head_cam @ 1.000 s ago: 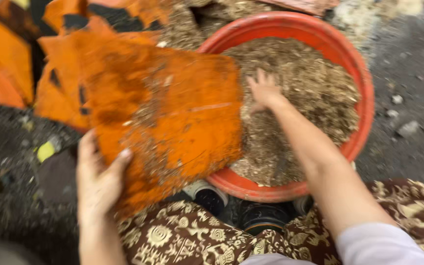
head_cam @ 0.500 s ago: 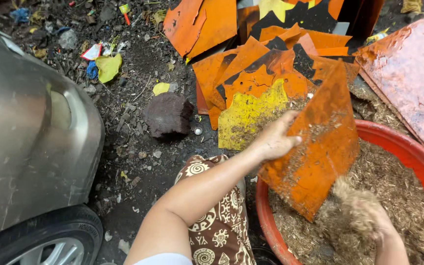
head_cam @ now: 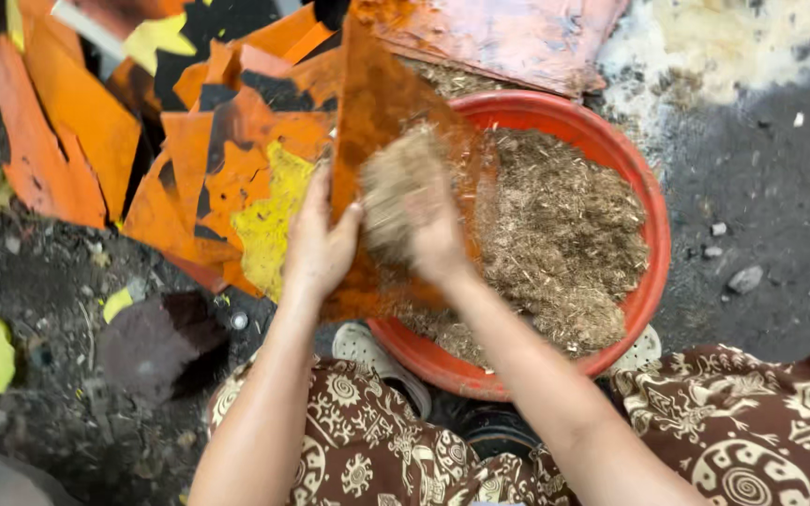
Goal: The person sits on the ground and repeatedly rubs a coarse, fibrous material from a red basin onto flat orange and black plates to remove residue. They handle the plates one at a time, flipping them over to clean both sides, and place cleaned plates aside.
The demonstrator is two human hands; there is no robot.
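While the left hand [head_cam: 319,245] grips the orange sheet's [head_cam: 382,122] left edge, the right hand [head_cam: 428,225] presses a sawdust clump [head_cam: 400,178] against it. The sheet overhangs the red basin's [head_cam: 644,187] rim.

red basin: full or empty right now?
Mostly full. The red basin holds a heap of dry, straw-like brown fibre across nearly its whole interior, close to the rim; its left part is hidden behind the orange sheet.

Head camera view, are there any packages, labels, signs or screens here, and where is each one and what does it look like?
No packages, labels, signs or screens show.
Orange sheet: rust-stained, held upright by the left hand over the tub.
Tub: round, red, holding brown fibrous material.
Right hand: pressing a clump of that material against the sheet.
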